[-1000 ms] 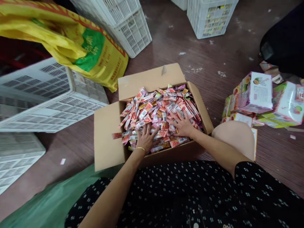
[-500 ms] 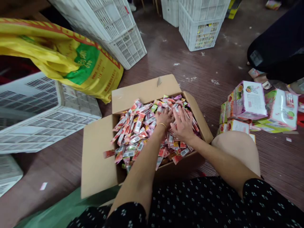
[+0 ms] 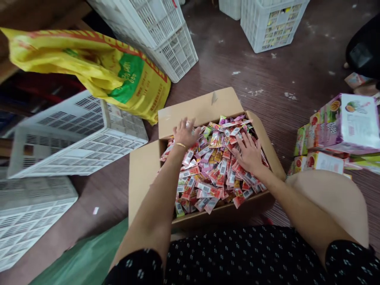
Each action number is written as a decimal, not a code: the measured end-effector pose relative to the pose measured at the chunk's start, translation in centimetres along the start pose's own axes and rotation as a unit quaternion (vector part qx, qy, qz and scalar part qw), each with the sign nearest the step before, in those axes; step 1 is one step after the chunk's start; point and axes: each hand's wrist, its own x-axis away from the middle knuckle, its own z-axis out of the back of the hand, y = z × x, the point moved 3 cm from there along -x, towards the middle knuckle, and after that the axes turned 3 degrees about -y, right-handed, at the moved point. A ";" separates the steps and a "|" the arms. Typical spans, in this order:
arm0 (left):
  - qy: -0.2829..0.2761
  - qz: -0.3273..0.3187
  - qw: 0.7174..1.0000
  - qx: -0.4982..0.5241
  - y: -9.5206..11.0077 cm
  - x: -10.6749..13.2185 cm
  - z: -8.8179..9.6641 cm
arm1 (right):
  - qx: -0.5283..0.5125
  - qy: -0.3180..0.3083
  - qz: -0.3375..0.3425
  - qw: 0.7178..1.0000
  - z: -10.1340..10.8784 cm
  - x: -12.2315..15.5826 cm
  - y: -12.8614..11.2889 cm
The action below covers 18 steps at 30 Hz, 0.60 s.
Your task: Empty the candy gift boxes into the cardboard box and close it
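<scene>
An opened cardboard box [image 3: 145, 174] stands in front of me, heaped to its rim with small wrapped snack packets [image 3: 212, 166] in pink, red, purple and green. My left hand [image 3: 185, 133], with a thin yellow bracelet at the wrist, rests over the packets at the far left corner, its fingers spread. On the right side of the heap lies my right hand [image 3: 249, 154], palm down with fingers apart. Neither hand grasps a packet that I can see. The box's left and far flaps are folded outward.
White plastic crates [image 3: 118, 130] stand at the left, with a yellow bag [image 3: 142, 85] beyond them. More crates [image 3: 273, 31] are at the back. Printed cartons [image 3: 356, 122] are stacked at the right, near another person's dark-clothed leg [image 3: 365, 51]. Green sheeting [image 3: 89, 253] lies at lower left.
My hands have moved apart from the middle of the heap: the left to the far left corner, the right to the right side. The packets look more evenly spread, and the view has shifted.
</scene>
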 end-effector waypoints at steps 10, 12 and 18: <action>-0.089 0.095 0.990 0.058 -2.4 3.0 -4.7 | 0.004 0.007 -0.030 1.000 1.6 -0.8 -0.2; -0.045 0.084 0.994 0.058 -0.4 2.2 -2.6 | 0.007 0.015 -0.031 0.999 2.4 -0.5 -0.4; -0.128 -0.205 0.970 -0.004 12.7 7.2 -1.9 | -0.005 0.081 -0.124 0.989 4.5 -1.0 3.5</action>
